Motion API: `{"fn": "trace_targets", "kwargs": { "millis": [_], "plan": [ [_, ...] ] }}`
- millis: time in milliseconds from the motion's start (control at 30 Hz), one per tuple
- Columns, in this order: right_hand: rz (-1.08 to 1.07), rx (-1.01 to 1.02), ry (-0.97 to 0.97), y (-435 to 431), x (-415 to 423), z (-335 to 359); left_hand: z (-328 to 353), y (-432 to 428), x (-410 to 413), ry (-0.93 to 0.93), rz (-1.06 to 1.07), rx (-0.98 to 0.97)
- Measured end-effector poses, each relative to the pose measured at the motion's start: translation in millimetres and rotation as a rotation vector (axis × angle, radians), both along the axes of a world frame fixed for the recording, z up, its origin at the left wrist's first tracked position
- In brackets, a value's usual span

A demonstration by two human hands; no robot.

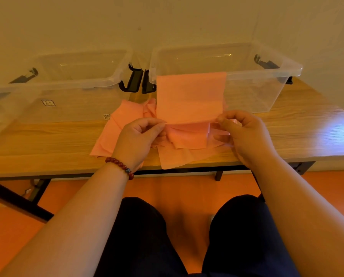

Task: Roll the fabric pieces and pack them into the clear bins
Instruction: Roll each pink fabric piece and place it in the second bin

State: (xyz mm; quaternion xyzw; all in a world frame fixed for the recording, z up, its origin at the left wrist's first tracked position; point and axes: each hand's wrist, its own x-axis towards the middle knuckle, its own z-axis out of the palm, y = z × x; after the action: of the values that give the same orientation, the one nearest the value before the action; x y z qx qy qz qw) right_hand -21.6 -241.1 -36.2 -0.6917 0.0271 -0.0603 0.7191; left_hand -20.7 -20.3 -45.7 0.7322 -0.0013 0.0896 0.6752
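A pink fabric piece stands stretched upright above the table, its top edge level with the rim of the right clear bin. My left hand pinches its lower left edge and my right hand pinches its lower right edge. Under my hands lies a loose pile of pink fabric pieces on the wooden table, one piece hanging over the front edge. The left clear bin stands at the back left. Both bins look empty.
Black latch handles sit between the two bins, with more at their outer ends. A plain wall rises right behind the bins. My knees in dark trousers are below the table's front edge, over an orange floor.
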Motion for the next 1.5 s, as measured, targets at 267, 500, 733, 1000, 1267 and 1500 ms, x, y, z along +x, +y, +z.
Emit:
{"fn": "trace_targets", "kwargs": {
  "millis": [267, 500, 733, 1000, 1267, 1500],
  "plan": [
    [-0.047, 0.12, 0.114, 2, -1, 6, 1, -1, 1, 0.028, -0.006, -0.073],
    [-0.003, 0.054, 0.048, 1, -6, 6, 5, -4, -2, -0.014, -0.038, -0.051],
    [0.016, 0.036, 0.092, -5, -8, 6, 1, 0, 0, 0.018, -0.06, -0.041],
    [-0.006, -0.078, 0.045, -8, -12, 8, 0, -1, 1, 0.027, -0.044, -0.029],
    [-0.015, 0.036, 0.074, -3, -12, 11, 0, -1, 1, 0.02, -0.055, -0.054],
    [-0.031, -0.001, 0.037, -2, -15, 9, 0, -1, 0, -0.015, -0.045, -0.042]
  ]
}}
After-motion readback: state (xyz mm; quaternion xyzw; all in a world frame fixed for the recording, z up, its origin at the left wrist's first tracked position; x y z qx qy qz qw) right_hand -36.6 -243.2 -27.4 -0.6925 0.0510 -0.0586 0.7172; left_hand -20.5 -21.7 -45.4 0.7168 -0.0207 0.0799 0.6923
